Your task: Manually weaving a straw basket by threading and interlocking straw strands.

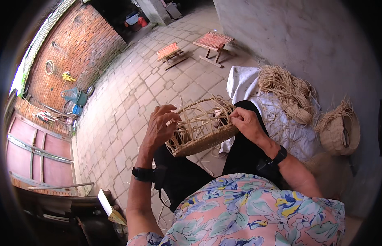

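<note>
daylight from upper left; dark rim, perhaps blurred.

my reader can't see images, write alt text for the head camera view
A seated person's right hand pinches one end of a partly woven, straw-coloured basket, with the left hand at its other end. To the right, tangled strands lie on a white cloth; two low stools stand ahead on paving.

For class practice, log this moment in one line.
basket: partly woven | left hand: at left end | right hand: pinching right end
</note>
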{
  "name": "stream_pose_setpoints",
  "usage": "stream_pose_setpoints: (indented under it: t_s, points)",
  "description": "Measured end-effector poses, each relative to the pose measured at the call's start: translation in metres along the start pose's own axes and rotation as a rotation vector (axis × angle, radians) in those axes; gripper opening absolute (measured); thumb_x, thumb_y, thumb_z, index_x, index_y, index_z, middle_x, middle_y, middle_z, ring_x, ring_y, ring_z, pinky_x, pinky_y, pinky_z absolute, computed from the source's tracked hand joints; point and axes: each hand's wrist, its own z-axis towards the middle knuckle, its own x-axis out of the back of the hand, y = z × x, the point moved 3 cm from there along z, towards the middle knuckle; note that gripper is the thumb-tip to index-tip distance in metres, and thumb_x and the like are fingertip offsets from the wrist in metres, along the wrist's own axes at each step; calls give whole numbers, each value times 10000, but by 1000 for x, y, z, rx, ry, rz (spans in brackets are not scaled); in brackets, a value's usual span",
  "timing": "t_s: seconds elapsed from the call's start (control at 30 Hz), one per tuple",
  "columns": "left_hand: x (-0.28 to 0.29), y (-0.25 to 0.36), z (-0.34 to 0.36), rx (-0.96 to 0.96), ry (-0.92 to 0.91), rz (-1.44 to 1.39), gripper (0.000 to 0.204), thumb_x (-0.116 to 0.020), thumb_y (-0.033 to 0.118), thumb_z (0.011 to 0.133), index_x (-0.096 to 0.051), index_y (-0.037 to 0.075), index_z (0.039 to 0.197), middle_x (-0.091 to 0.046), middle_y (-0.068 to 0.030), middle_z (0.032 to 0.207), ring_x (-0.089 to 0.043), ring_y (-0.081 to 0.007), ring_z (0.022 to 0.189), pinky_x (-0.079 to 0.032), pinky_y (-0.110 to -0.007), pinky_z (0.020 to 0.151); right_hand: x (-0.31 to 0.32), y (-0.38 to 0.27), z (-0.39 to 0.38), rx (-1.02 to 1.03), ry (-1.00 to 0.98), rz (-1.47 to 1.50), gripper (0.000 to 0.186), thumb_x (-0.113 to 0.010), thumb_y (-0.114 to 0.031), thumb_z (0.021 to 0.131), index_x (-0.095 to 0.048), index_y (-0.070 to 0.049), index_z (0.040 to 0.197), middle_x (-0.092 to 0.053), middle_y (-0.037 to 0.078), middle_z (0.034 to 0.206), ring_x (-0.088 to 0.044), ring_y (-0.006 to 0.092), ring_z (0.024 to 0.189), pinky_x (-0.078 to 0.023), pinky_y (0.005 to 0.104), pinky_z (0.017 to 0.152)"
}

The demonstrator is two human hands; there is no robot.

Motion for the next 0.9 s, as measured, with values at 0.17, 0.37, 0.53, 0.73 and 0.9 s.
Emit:
stream_pose_setpoints:
  t_s: [0.17, 0.37, 0.53, 0.73, 0.9]
  points:
    - [17, 5, -7, -85, 64, -100, 90, -594, -11, 734, -635, 53, 781, -641, -70, 852, -586, -245, 874, -411, -382, 814, -1, -3, 0, 23, 13, -55, 86, -612, -45, 823, -621, 32, 860, -637, 108, 687, -590, 103, 623, -465, 286, 574]
    - [56, 30, -48, 283, -185, -226, 222, -574, -53, 736, -688, 22, 910, -698, -104, 817, -662, -282, 725, -517, -341, 730, -6, -10, 0, 247, 95, -318, 32, -588, -17, 783, -567, 7, 780, -620, 161, 693, -646, 303, 647, -488, 363, 571]
    - [39, 65, -107, 155, -524, -256, 280, -593, 25, 831, -695, 111, 1076, -648, -120, 692, -622, -211, 587, -475, -373, 565, -6, -17, -1, 428, 75, -463, 66, -586, -15, 761, -524, -33, 750, -607, 158, 679, -628, 355, 667, -487, 409, 561]
    - [119, -95, -184, 882, -334, 152, 300, -700, 99, 754, -697, 94, 1054, -568, -53, 638, -472, -119, 558, -418, -301, 538, 3, 2, -5, 299, 256, -369, 98, -624, -37, 742, -526, -32, 746, -600, 142, 637, -627, 342, 609, -479, 401, 529]
    - [254, -215, -385, 1198, 428, 397, 479, -704, 202, 705, -602, 89, 1159, -682, -166, 967, -660, -299, 839, -513, -378, 757, 9, 13, -6, 47, 271, -149, 93, -629, -44, 737, -541, -15, 728, -593, 129, 617, -626, 303, 579, -470, 367, 531]
